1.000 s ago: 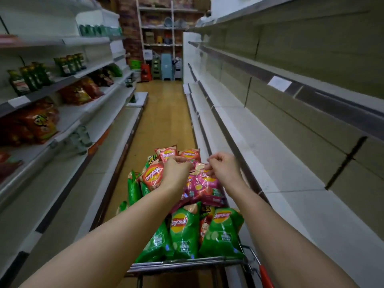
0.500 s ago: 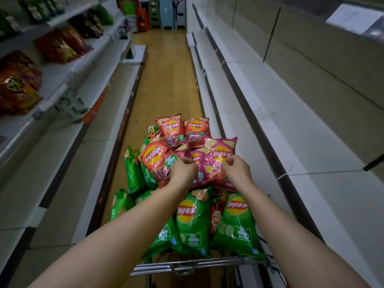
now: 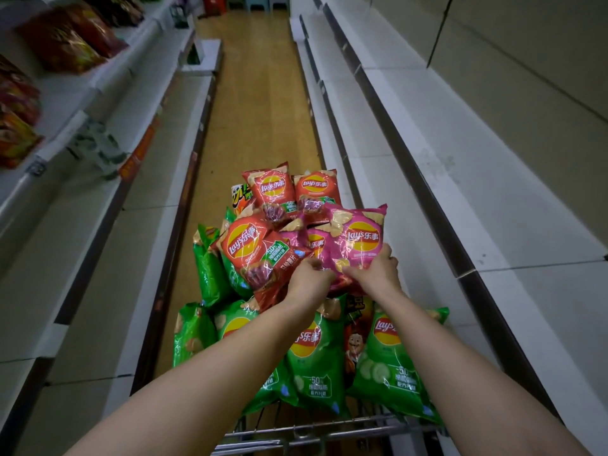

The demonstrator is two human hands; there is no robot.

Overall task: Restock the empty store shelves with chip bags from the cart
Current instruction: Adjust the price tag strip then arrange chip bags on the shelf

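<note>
A cart [image 3: 312,434] stands in the aisle between two runs of shelves, heaped with chip bags. Both of the person's arms reach over the heap.

The right hand [image 3: 375,274] grips the lower edge of a pink bag [image 3: 360,236], with the thumb up its right side and the fingers curled under it. The bag is tilted up off the pile with its front facing the camera.

The left hand [image 3: 307,284] sits just beside the right one, knuckles up. Its fingers curl down onto the bottom edge of a second pink bag [image 3: 316,241], which lies partly under the first. The grip itself is hidden by the back of the hand. A red bag [image 3: 250,251] lies touching this hand on its left side.

Two more red bags [image 3: 273,192] stand at the far end of the heap. Green bags [image 3: 316,363] fill the near end of the cart, under the forearms.

The white shelves on the right [image 3: 444,199] run along just beside the cart. The shelves on the left [image 3: 108,103] carry dark red and orange snack bags [image 3: 62,44] on their upper levels.
</note>
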